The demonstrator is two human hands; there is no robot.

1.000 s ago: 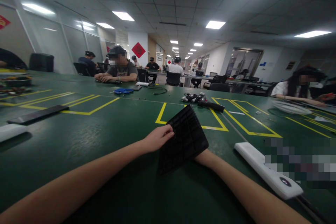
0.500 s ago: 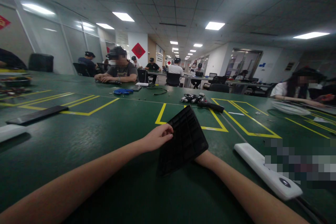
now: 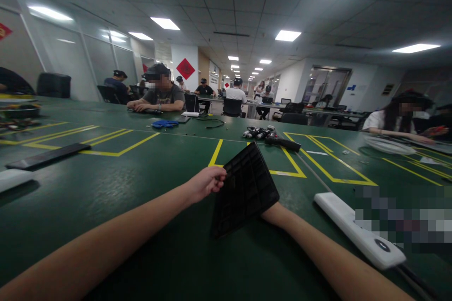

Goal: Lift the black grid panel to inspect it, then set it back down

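Observation:
A black ribbed panel point(image 3: 247, 188), like the underside of a keyboard, stands tilted up on the green table point(image 3: 141, 183) in front of me. My left hand point(image 3: 206, 182) is curled on its left edge, fingers closed against it. My right hand is hidden behind the panel; only its wrist point(image 3: 278, 214) shows under the lower right corner, so its fingers cannot be seen.
A white power strip point(image 3: 356, 228) lies at the right. A dark bar point(image 3: 45, 156) and a white piece point(image 3: 12, 179) lie at the left. Black connectors and a tool point(image 3: 268, 135) sit ahead inside yellow tape marks. Several people sit at tables behind.
My left hand has slid slightly left and down along the panel's edge. The panel stays tilted in about the same place.

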